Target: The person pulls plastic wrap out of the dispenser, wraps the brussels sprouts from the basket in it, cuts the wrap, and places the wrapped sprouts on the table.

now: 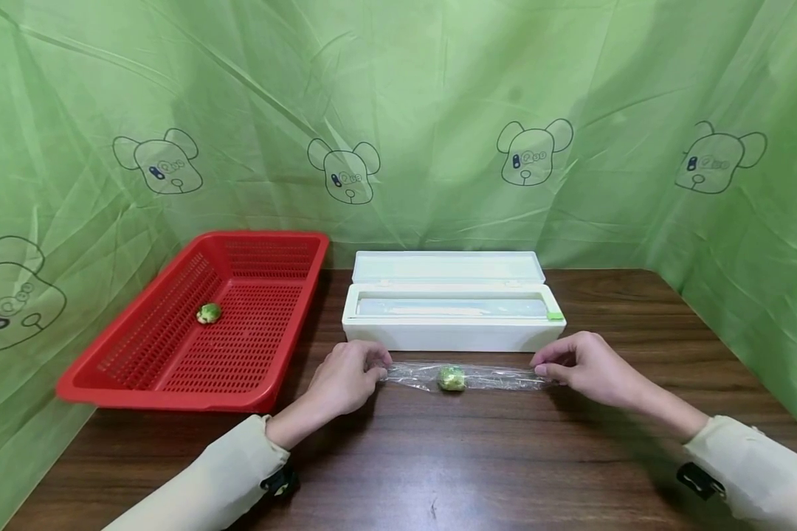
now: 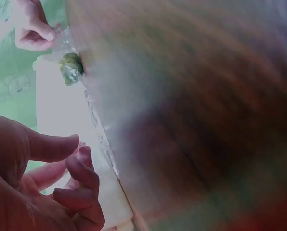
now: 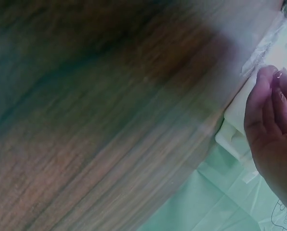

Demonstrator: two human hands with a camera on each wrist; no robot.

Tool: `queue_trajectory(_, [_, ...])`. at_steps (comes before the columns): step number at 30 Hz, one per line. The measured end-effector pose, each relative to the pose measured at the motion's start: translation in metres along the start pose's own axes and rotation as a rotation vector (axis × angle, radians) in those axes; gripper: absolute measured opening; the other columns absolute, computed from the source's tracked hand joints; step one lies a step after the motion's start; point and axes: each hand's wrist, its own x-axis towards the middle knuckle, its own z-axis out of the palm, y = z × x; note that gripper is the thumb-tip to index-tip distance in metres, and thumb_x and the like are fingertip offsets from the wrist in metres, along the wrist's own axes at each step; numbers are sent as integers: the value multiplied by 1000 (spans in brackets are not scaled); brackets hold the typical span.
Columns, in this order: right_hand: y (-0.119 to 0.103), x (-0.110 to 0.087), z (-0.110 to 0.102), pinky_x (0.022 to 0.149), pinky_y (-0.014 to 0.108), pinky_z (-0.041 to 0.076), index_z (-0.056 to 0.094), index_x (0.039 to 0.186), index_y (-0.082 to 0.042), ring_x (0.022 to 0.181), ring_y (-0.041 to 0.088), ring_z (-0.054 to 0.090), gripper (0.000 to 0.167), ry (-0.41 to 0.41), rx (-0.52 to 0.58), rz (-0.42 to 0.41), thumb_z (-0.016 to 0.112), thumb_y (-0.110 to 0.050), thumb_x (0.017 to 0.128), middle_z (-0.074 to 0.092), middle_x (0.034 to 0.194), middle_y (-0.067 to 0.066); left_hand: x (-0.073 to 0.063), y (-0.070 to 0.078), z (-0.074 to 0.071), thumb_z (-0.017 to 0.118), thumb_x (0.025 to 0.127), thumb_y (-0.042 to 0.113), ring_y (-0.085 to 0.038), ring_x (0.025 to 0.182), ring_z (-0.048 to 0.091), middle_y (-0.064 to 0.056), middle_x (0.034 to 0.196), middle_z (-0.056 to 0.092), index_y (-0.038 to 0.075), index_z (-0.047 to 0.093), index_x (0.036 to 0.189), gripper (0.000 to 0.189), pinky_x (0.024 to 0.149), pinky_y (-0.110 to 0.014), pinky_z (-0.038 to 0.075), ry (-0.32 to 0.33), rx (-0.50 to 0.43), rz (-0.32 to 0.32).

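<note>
A strip of clear plastic wrap (image 1: 494, 377) is stretched between the two hands, rolled around a small green Brussels sprout (image 1: 452, 378) at its middle. My left hand (image 1: 350, 376) pinches the wrap's left end between thumb and fingers. At the other end, the right hand (image 1: 584, 366) pinches the wrap the same way. In the left wrist view the wrapped sprout (image 2: 71, 69) shows between the hands. Just behind the strip stands a white cling-film dispenser box (image 1: 452, 335), its lid raised and a roll of film inside.
On the left sits a red perforated plastic basket (image 1: 305, 295) with another sprout (image 1: 209, 313) in it. A green cutter tab (image 1: 555, 316) is at the dispenser's right end. Green curtains (image 1: 425, 88) enclose the brown wooden table (image 1: 398, 457) at the back and sides.
</note>
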Motion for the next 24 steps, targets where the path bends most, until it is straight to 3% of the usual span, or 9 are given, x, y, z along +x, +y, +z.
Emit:
queue_trajectory(4, [2, 0, 3, 60, 26, 52, 81, 94, -14, 68, 6, 61, 9, 18, -73, -25, 79, -5, 94, 73, 83, -8, 2, 0, 3, 80, 91, 9, -15, 74, 60, 9, 79, 65, 22, 77, 93, 14, 59, -38, 48, -35, 47, -20])
queue_trajectory(10, [5, -1, 9, 61, 24, 50, 81, 91, -20, 70, 3, 58, 14, 51, -144, -122, 81, -7, 92, 72, 83, -17, 2, 2, 6, 82, 91, 14, -21, 85, 65, 5, 92, 65, 22, 79, 90, 9, 63, -43, 52, -52, 130, -2])
queue_trajectory(14, [4, -2, 9, 62, 24, 51, 82, 92, -19, 72, 1, 59, 11, 79, -178, -197, 80, -8, 93, 72, 86, -17, 0, 4, 5, 83, 90, 15, -27, 101, 62, -1, 105, 63, 19, 82, 91, 4, 73, -46, 54, -23, 156, 56])
queue_trajectory(18, [-3, -3, 7, 66, 28, 52, 83, 96, -18, 79, 3, 61, 9, 130, -270, -240, 82, -10, 93, 72, 94, -16, -3, 10, 2, 83, 89, 14, -31, 112, 55, -3, 111, 64, 15, 83, 96, 7, 84, -47, 46, 35, 156, 137])
queue_trajectory(22, [-21, 0, 11, 77, 36, 55, 83, 95, -19, 92, 6, 63, 13, 182, -365, -284, 86, -10, 87, 69, 98, -14, -5, 26, -1, 82, 89, 7, -29, 103, 63, -5, 103, 69, 7, 83, 99, 11, 86, -46, 49, 46, 97, 261])
queue_trajectory(24, [-33, 6, 16, 75, 36, 55, 83, 93, -19, 89, 6, 63, 15, 176, -358, -304, 87, -7, 86, 69, 95, -14, -3, 34, 0, 80, 89, 2, -26, 96, 67, -7, 99, 73, 4, 82, 101, 12, 84, -43, 54, 18, 61, 309])
